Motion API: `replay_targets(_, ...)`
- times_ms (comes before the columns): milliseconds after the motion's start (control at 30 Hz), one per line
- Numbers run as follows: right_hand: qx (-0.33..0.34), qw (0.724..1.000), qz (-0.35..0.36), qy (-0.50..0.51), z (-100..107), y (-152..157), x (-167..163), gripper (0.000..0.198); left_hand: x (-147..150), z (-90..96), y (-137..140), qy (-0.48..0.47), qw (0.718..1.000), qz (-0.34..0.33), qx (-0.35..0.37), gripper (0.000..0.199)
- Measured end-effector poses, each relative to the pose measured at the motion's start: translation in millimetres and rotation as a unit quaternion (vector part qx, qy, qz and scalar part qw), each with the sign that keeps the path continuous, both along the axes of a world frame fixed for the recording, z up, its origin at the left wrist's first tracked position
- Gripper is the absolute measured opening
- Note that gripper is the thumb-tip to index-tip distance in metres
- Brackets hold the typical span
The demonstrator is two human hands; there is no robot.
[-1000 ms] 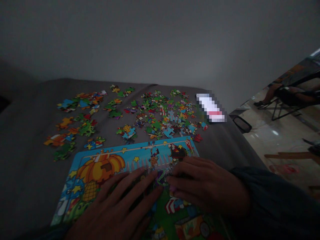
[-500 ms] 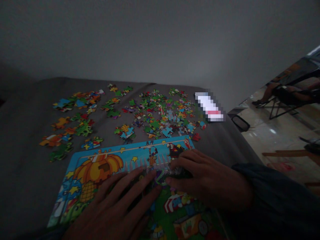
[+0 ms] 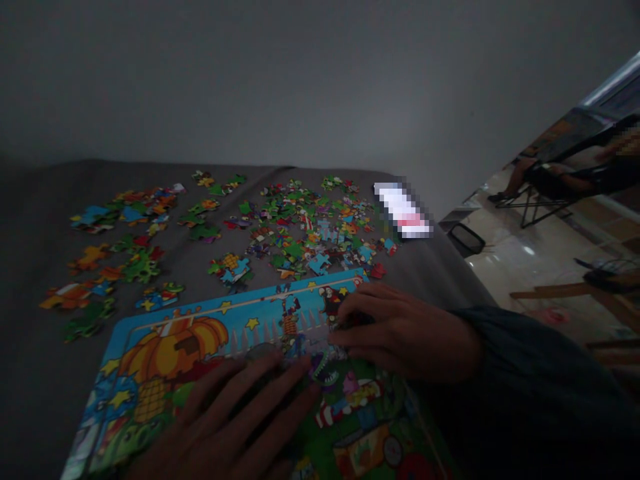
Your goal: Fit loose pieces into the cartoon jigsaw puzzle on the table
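Note:
A colourful cartoon jigsaw puzzle board with a blue border lies in front of me, turned slightly. My left hand rests palm down over its lower middle, open, its fingers stretched out and slightly apart. My right hand is at the upper right of the board, beside a black pirate-like figure printed there. Its fingers are curled and brought close to the thumb. Whatever sits between those fingertips is hidden in shadow. A purple toothy mouth in the picture shows between the two hands.
Loose puzzle pieces are heaped beyond the board, with joined clusters to the left. A lit phone lies on the grey cloth near the right edge. Past that edge, someone's leg and a folding chair are visible.
My right hand's fingers and thumb have drawn closer together over the board. My left hand remains spread on it. The view has shifted, so everything sits slightly further left.

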State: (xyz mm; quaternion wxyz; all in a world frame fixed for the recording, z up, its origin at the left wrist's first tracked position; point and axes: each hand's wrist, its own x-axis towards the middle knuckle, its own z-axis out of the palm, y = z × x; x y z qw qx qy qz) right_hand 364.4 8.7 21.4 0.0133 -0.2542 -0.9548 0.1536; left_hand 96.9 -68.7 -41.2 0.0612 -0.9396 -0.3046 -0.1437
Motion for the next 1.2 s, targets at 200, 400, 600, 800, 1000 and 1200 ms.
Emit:
replay_targets(200, 0.034, 0.999, -0.004, 0.026, -2, 2, 0, 0.021, 1, -0.4, 0, 0.021, 1.0, 0.007, -0.01, 0.051)
replay_targets(400, 0.051, 0.997, -0.013, 0.054, -11, 4, -3, 0.024, -4, 1.8, 2, 0.001, 1.0, 0.028, 0.001, 0.051)
replay_targets(600, 0.049, 0.996, -0.026, 0.07, -15, 4, -5, 0.025, -7, -1.1, 7, -0.023, 1.0, 0.009, -0.007, 0.049)
replay_targets(800, 0.045, 0.997, -0.021, 0.066, -12, 3, -2, 0.023, -7, -0.3, 7, -0.006, 1.0, 0.002, -0.008, 0.05)
replay_targets(1000, 0.041, 0.997, -0.018, 0.063, -10, 5, -2, 0.024, -7, -1.8, 3, 0.003, 1.0, -0.002, -0.007, 0.054)
replay_targets(1200, 0.036, 0.998, -0.017, 0.054, -9, 5, 0, 0.023, -7, -1.4, 1, 0.011, 1.0, 0.007, -0.011, 0.055)
